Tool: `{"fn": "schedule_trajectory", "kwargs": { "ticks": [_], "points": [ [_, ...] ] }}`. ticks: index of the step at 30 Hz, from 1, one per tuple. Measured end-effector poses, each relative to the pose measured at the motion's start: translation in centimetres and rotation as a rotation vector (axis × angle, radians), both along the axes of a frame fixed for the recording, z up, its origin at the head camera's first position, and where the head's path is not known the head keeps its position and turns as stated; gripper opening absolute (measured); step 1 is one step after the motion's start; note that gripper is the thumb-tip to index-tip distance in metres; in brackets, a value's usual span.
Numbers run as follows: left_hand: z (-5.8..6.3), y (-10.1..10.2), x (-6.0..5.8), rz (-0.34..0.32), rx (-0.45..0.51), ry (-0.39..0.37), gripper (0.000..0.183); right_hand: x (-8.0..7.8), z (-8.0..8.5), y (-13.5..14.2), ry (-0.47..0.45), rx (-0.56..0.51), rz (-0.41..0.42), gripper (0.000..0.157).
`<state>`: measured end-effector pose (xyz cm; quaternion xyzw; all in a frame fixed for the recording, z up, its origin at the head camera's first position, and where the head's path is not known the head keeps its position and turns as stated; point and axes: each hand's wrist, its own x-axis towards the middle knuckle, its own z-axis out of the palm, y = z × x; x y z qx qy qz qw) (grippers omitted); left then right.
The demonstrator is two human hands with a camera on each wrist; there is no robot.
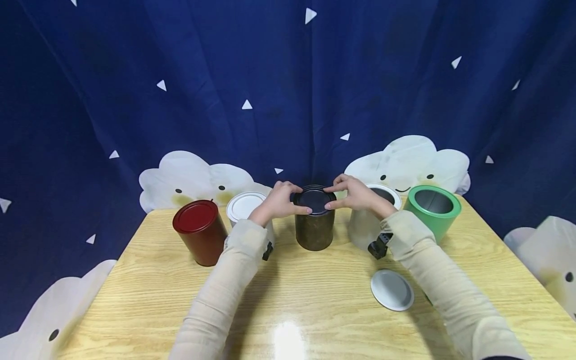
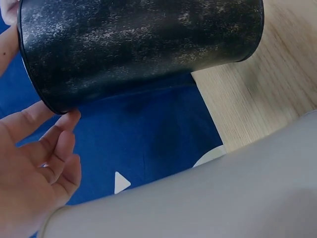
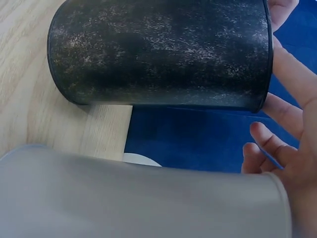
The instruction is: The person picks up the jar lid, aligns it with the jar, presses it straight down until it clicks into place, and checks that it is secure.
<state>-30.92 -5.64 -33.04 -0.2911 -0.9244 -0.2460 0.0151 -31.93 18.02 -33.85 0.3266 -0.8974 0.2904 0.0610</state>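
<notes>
Black can (image 1: 314, 232), both hands (image 1: 280, 200) (image 1: 357, 195) loosely spread — fingertips (image 1: 330, 205) on its lid (image 1: 316, 200), perhaps pressing

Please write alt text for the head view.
Left hand and right hand touch a black can on a table; a red can and lidded white can stand left, an open white can and green can right; a pale disc lies in front.

We'd call the black can (image 1: 314, 232) metal, with a worn-looking, speckled side. The red can (image 1: 204, 242) and green can (image 1: 429, 220) look like smooth metal, soft sheen. The lid (image 1: 392, 290) looks smooth, kinda dull metal. We've got a grainy wood table (image 1: 337, 330), glossy enough to glare, a matt cloth curtain (image 1: 270, 50) and wrinkly cloth sleeves (image 1: 225, 290).
</notes>
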Motion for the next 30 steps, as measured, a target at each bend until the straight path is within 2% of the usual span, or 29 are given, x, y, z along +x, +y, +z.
{"fn": "schedule_trajectory", "kwargs": {
  "ticks": [5, 9, 11, 16, 20, 24, 30],
  "points": [
    [0.1, 0.2, 0.1, 0.036, 0.023, -0.039, 0.062, -0.6, -0.3, 0.2, -0.001, -0.032, 0.033, 0.057],
    [0.2, 0.3, 0.1, 0.044, 0.03, -0.054, 0.062, -0.4, -0.1, 0.1, -0.047, -0.017, 0.002, 0.054],
    [0.2, 0.3, 0.1, 0.046, 0.03, -0.054, 0.061, 0.2, 0.5, -0.3, -0.076, 0.01, -0.028, 0.052],
    [0.2, 0.2, 0.1, 0.055, 0.018, -0.053, 0.062, 0.3, 0.6, -0.6, -0.086, 0.054, -0.063, 0.048],
    [0.2, 0.1, 0.4, 0.067, -0.031, -0.028, 0.063, 0.3, 0.4, -0.6, -0.076, 0.056, -0.055, 0.047],
    [0.4, 0.0, 0.9, 0.057, -0.068, 0.028, 0.064, 0.5, 0.4, -0.5, -0.06, 0.048, -0.047, 0.048],
    [0.4, -0.1, 1.4, 0.056, -0.06, 0.101, 0.064, 0.8, 0.6, -0.3, -0.059, 0.014, -0.059, 0.049]
  ]
}}
